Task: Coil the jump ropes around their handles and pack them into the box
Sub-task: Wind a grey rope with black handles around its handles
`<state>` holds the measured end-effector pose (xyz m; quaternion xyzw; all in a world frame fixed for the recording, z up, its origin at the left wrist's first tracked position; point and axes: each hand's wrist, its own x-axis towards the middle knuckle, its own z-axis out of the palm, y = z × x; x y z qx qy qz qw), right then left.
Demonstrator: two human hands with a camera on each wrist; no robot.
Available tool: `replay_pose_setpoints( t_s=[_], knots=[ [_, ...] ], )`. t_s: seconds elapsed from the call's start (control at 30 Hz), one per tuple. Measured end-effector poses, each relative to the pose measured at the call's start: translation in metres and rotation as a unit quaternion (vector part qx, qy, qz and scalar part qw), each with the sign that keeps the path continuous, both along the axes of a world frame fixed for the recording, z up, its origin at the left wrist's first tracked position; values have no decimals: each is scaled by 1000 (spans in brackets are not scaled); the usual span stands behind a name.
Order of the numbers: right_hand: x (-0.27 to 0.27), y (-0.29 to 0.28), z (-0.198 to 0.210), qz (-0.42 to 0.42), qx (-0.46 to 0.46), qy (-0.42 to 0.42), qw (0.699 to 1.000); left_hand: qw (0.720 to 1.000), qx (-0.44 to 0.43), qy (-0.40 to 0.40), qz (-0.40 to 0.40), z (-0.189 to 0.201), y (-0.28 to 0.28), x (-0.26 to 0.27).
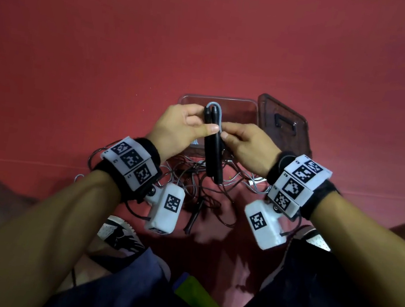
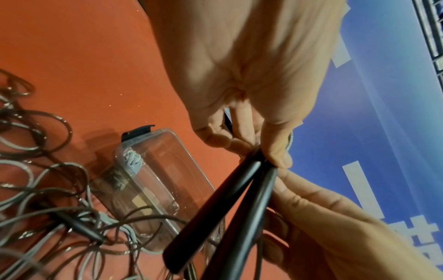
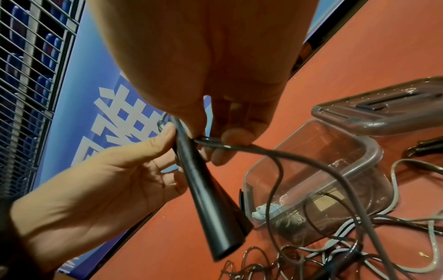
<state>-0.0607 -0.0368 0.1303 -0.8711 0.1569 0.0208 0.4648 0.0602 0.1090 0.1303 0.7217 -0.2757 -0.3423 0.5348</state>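
A dull red floor (image 1: 83, 36) fills the head view under dim light. In the wrist views a blue wall panel (image 2: 374, 117) with white block markings rises behind it, beside a dark metal grille (image 3: 26, 75).

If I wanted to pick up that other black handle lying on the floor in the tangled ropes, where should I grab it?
Grab the loose handle around its bare middle, coming straight down from above. It lies flat on the red floor, so the top is open. Rope crosses its far end, so keep your fingers off that end, or you will probably drag the tangle along.
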Motion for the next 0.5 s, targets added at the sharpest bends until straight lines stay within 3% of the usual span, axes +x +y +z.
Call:
replay_pose_setpoints(
  t_s=[0.33,0.5],
  knots=[
    [-4,-2,-4,-112,94,-6,989,990,-12,136,20,2,2,-9],
    [-6,1,6,-100,106,-25,989,985,-9,170,9,3,1,-12]
  ],
)
